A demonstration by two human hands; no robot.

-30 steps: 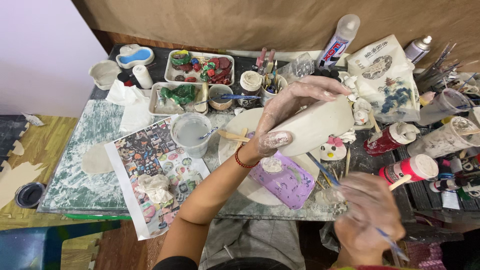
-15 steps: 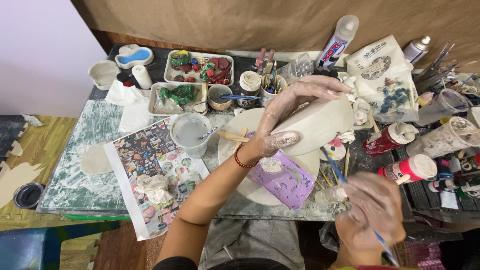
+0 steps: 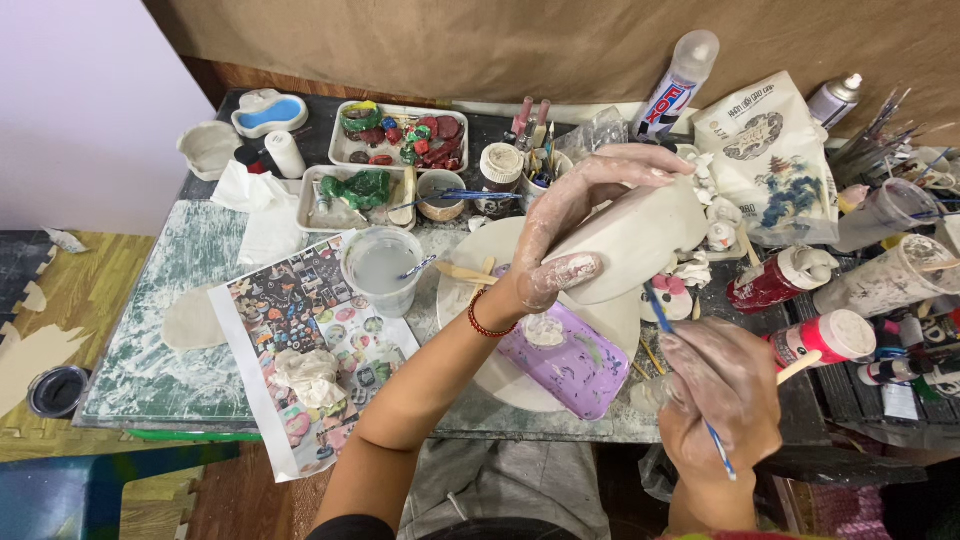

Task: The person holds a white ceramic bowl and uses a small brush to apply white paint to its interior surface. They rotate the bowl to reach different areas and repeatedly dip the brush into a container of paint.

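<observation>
Head view looks straight down on a crowded counter (image 3: 150, 340) with a green, white-smeared top, set against a wall hung with brown paper (image 3: 480, 45); a pale lilac wall stands to the left, and yellow foam floor tiles (image 3: 60, 300) show beside the counter. The left hand (image 3: 575, 225), dusted with white clay, is closed around a pale clay piece (image 3: 640, 240), thumb underneath and fingers curled over the top, holding it tilted above a round white board (image 3: 480, 310). The right hand (image 3: 725, 395) is closed on a thin blue paintbrush (image 3: 665, 320), whose tip touches the lower edge of the clay piece; a wooden stick juts from the same fist. A purple plastic palette (image 3: 570, 360) lies on the round board just below the clay piece. A clear cup of cloudy water (image 3: 380, 268) stands left of the board, beside a printed sheet of small coloured pictures (image 3: 300, 320) with a lump of clay on it. Trays of painted figurines (image 3: 400, 135) sit near the back edge, and red paint bottles (image 3: 780, 280) lie to the right among brushes and jars.
</observation>
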